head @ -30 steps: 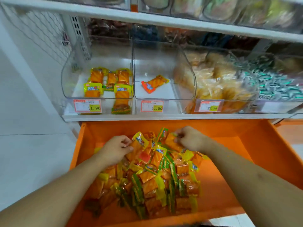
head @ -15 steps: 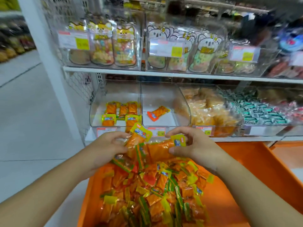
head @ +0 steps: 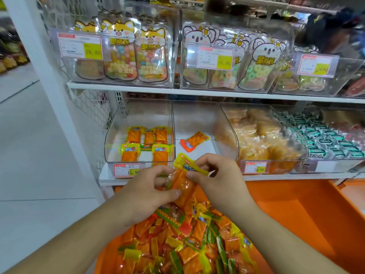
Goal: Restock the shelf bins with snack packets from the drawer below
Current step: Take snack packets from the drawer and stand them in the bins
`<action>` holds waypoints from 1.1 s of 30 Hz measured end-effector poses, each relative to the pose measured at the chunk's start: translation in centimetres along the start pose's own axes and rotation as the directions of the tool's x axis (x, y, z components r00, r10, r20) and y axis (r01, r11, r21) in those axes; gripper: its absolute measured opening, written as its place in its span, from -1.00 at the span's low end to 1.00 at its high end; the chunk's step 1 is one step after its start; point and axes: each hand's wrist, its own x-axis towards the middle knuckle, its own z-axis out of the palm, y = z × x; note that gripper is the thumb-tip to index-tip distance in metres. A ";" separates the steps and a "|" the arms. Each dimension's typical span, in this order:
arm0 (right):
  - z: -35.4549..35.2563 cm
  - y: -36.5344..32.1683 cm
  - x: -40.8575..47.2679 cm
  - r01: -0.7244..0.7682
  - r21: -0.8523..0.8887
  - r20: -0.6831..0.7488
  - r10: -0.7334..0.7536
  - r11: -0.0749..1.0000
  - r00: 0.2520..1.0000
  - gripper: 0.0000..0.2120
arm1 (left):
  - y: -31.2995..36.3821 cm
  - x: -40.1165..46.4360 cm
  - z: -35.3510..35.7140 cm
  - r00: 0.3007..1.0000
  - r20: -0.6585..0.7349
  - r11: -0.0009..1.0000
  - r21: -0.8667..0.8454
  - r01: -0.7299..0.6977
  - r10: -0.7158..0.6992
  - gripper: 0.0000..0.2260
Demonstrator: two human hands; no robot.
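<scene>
Head view
Left hand: our left hand (head: 146, 191) grips the lower end of a small bunch of orange packets (head: 184, 183), thumb across the front.
Right hand: our right hand (head: 218, 179) pinches the yellow top of the same bunch, touching the left.
Drawer: the orange drawer (head: 292, 218) lies under both hands, with loose snack packets (head: 189, 242) heaped below our wrists.
Bins: beyond the hands, the left bin (head: 139, 133) holds a few packets; the middle bin (head: 197, 127) holds one red-ended packet (head: 193, 141).
Price tag: a price tag (head: 127, 170) sits just left of our left hand.
</scene>
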 end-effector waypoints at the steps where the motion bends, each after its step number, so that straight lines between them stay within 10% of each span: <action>1: 0.2 0.0 0.1 0.018 -0.018 -0.001 -0.018 1.000 1.000 -0.83 | 0.0 0.1 -0.1 1.000 0.004 1.000 0.003 0.002 -0.002 -0.60; 27: 4.2 -1.6 5.4 -0.169 0.347 0.209 0.100 0.922 0.973 -0.82 | 0.9 1.1 -4.8 0.985 -0.153 0.997 0.006 0.081 -0.079 -0.66; 33: 4.5 -0.2 7.6 0.052 -0.112 0.173 -0.032 0.992 0.984 -0.64 | 0.9 4.2 -7.2 0.929 -0.335 0.986 -0.107 0.127 -0.156 -0.56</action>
